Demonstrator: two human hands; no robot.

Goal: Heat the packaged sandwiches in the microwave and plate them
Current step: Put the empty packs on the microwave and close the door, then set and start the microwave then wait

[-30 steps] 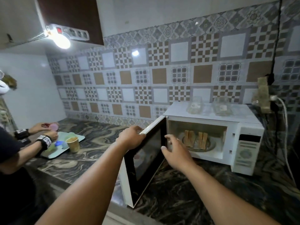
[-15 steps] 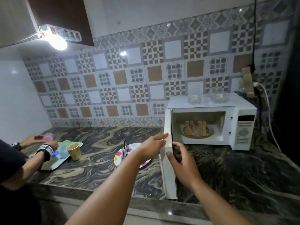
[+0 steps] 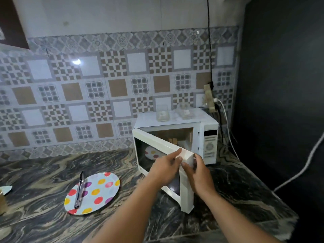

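The white microwave [image 3: 209, 137] stands at the back right of the counter. Its door [image 3: 157, 144] hangs about half open, hinged on the left. Both hands hold the door's free edge: my left hand [image 3: 164, 170] lies on the outer face with the thumb on the top rim, and my right hand [image 3: 199, 172] wraps the edge from the right. Over the door's top I see the tips of the sandwiches [image 3: 172, 140] inside the cavity; the door hides the rest. A polka-dot plate [image 3: 98, 190] lies on the counter to the left.
A dark-handled metal tool [image 3: 79, 191] rests on the plate. Two clear empty packages [image 3: 162, 114] sit on top of the microwave. A power strip [image 3: 209, 97] with cables hangs on the wall behind it. The marble counter's front edge [image 3: 228, 230] runs close below my arms.
The door has swung from wide open to about half shut, with both hands staying on its free edge. The view has turned right, so the other person at the left is gone.
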